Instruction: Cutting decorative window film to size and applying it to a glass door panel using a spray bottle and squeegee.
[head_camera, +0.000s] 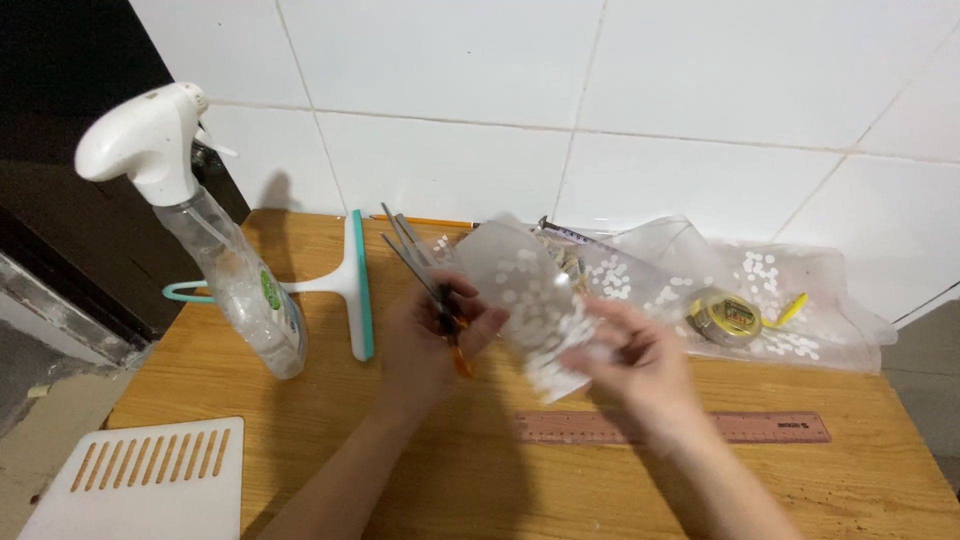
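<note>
My left hand (425, 345) grips orange-handled scissors (412, 255) whose blades are spread and point up and to the left. My right hand (640, 355) holds a piece of clear film with white dots (535, 300) between the two hands, over a wooden table (330, 420). The film's left edge lies next to the scissors. The right hand is blurred.
A clear spray bottle with a white trigger (215, 250) stands at the left, next to a white and teal squeegee (355, 285). A brown ruler (760, 427) lies near the front. A yellow tape measure (728, 317) sits on more dotted film (800, 300). A white slotted board (150, 480) is at front left.
</note>
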